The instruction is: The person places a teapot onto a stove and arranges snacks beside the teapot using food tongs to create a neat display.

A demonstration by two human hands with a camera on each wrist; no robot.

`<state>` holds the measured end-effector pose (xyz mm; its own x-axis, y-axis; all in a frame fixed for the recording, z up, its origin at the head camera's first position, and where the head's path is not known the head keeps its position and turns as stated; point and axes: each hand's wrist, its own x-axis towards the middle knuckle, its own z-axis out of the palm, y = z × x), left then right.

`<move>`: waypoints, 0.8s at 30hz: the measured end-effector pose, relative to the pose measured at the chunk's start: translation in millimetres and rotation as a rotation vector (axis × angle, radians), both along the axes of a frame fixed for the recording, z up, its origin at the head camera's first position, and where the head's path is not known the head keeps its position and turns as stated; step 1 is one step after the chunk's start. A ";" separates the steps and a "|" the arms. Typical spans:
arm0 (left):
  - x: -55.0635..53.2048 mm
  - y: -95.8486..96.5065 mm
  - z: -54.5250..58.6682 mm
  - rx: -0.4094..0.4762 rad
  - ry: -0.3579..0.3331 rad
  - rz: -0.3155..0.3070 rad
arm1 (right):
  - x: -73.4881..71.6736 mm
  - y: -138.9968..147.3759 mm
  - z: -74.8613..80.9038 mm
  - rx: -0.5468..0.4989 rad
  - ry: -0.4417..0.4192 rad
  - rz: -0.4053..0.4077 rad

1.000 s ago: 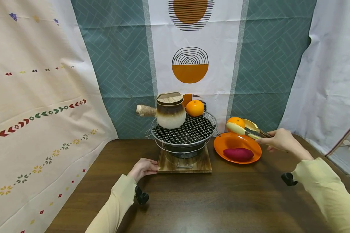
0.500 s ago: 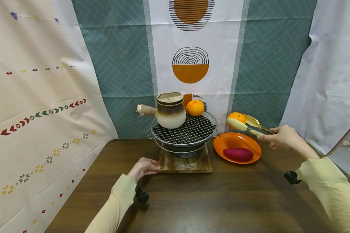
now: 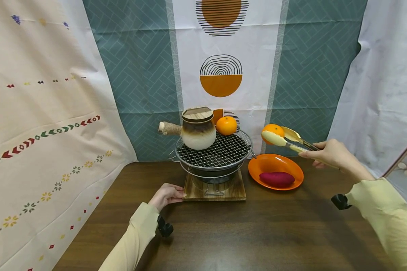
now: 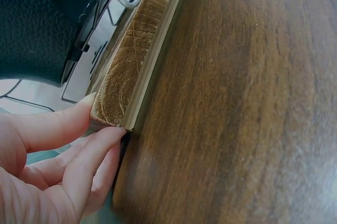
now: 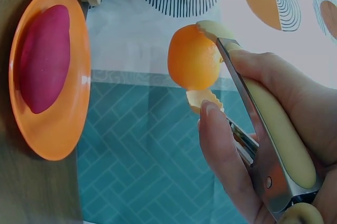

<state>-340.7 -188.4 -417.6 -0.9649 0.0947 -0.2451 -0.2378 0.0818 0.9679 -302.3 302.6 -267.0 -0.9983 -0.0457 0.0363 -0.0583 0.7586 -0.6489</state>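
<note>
My right hand (image 3: 332, 153) grips a pair of cream-tipped metal tongs (image 5: 268, 166), whose ends clasp an orange (image 5: 192, 58) in the air above the orange plate (image 3: 257, 162). On that plate lies a dark pink sweet potato (image 3: 277, 179). At the left front corner of a square wooden base (image 3: 237, 192), the thumb and fingers of my left hand (image 3: 167, 195) pinch its edge, as the left wrist view shows close up. The base carries a round grill (image 3: 230, 154) with a wire mesh top. A second orange (image 3: 226, 125) sits at the back of the mesh.
Also on the mesh stands a brown and cream pot (image 3: 200, 137) with a wooden lid and a rope-wrapped handle pointing left. Wire handles stick out at the grill's sides. Behind the brown wooden table (image 3: 217, 233) hangs a patterned cloth (image 3: 142, 75).
My right hand has lifted the tongs and the clasped orange higher above the plate, lately drifting slightly left. The left hand keeps its place on the wooden base.
</note>
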 end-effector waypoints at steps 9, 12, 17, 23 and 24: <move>-0.7 -1.2 0.5 0.014 0.001 -0.001 | 0.2 -3.4 11.5 0.012 0.015 0.015; -1.2 -0.7 0.4 0.012 -0.001 0.001 | 1.6 -5.2 16.3 0.018 0.011 0.019; -1.1 -0.5 0.4 0.009 0.004 0.000 | 2.3 -8.7 22.1 -0.001 0.012 0.038; -1.9 -0.5 -0.5 0.009 -0.002 0.005 | 3.2 -12.5 26.9 -0.030 0.012 0.048; -2.0 -0.6 -0.7 0.010 -0.003 0.005 | 3.6 -13.0 27.7 -0.032 0.014 0.052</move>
